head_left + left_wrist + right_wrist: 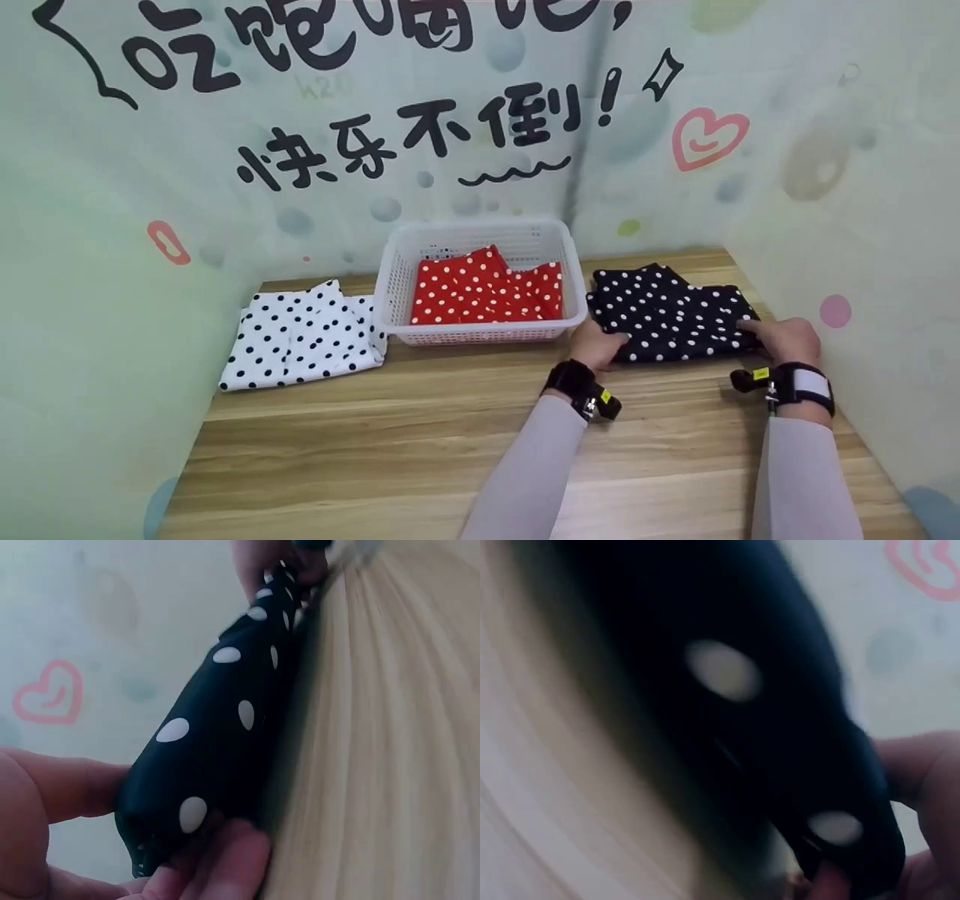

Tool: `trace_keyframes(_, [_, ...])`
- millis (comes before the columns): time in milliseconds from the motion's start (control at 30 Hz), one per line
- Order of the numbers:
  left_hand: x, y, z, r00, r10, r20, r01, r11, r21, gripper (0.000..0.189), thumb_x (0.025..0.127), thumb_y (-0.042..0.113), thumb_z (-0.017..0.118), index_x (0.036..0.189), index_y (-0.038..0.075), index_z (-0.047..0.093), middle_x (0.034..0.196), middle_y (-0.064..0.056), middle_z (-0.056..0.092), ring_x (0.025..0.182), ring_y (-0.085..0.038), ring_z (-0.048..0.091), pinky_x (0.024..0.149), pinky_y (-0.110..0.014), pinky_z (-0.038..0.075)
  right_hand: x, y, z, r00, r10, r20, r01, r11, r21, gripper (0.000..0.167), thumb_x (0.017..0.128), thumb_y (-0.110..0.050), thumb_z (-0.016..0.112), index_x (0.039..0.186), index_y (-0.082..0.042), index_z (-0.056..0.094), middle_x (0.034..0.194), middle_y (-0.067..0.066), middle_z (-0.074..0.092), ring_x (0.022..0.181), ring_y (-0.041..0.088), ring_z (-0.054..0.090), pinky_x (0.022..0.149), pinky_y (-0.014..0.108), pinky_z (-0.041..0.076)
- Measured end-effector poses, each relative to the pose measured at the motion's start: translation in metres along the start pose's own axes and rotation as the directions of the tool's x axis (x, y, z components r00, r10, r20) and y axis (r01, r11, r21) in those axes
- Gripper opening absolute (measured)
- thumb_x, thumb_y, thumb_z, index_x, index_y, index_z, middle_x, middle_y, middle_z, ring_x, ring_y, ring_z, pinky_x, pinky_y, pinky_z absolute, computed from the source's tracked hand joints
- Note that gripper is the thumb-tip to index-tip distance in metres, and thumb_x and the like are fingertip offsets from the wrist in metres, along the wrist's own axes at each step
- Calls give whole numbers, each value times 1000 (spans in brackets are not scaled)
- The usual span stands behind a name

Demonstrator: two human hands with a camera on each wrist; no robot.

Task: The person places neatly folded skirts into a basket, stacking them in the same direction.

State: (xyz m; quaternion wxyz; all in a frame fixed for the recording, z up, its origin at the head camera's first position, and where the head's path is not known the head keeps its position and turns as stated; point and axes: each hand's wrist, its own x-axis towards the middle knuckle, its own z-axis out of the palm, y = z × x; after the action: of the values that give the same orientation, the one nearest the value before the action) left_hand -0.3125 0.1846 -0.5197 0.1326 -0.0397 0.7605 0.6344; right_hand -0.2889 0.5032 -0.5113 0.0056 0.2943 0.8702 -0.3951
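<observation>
Both hands hold a folded black cloth with white dots (667, 315) at the right of the table. My left hand (595, 345) grips its left edge, thumb on top and fingers underneath, as the left wrist view shows. At the opposite edge my right hand (791, 341) pinches the cloth between thumb and fingers. In the right wrist view the dark folded cloth (780, 727) is blurred, with a fingertip under its lower side. Left of it, a white plastic basket (487, 330) contains a folded red cloth with white dots (480, 292).
A folded white cloth with black dots (304, 337) lies on the table left of the basket, close against it. The wooden table (375, 457) is bounded by a printed fabric backdrop (465, 195) behind and at both sides.
</observation>
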Motion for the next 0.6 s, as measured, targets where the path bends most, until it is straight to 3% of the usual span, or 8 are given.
trace_keyframes(100, [3,-3,-3,999,3,34,-1,999,-50,36,88,1,78,122,0,66,110,-12,71,96,-33,76,63,-41,68,0,5,-7,988,-10,155,-8,993,115,48,92,-44,80,104,-1,63,76,-6,66,73,8,67,69,22,58])
trace_keyframes(267, [1,-6,-6,998,12,64,-12,1000,-1,34,82,-4,81,113,0,69,102,-7,72,92,-27,76,64,-38,68,5,17,-14,925,-58,375,-7,985,170,35,98,-36,77,102,-4,64,86,-6,67,76,7,72,76,25,64])
trace_keyframes(367, [-3,-7,-10,995,10,95,-8,1000,-19,34,78,-7,82,110,0,71,99,-8,73,89,-29,76,67,-43,68,6,23,-13,904,-99,417,35,986,160,28,99,-33,75,100,-7,67,92,-6,65,81,6,71,80,26,64])
trace_keyframes(500, [-8,-7,-14,992,8,124,-14,999,48,34,75,-5,85,105,1,72,96,-6,74,88,-25,74,76,-39,67,1,29,-13,891,-135,433,93,989,117,21,100,-29,74,88,-13,68,84,-8,66,76,6,68,74,27,64])
trace_keyframes(600, [-12,-9,-17,986,-13,169,2,998,61,34,73,-6,86,102,2,71,94,-5,73,88,-24,74,78,-38,67,-8,33,-17,878,-129,461,103,991,81,19,99,-27,73,90,-11,68,82,-7,67,76,9,67,72,31,63])
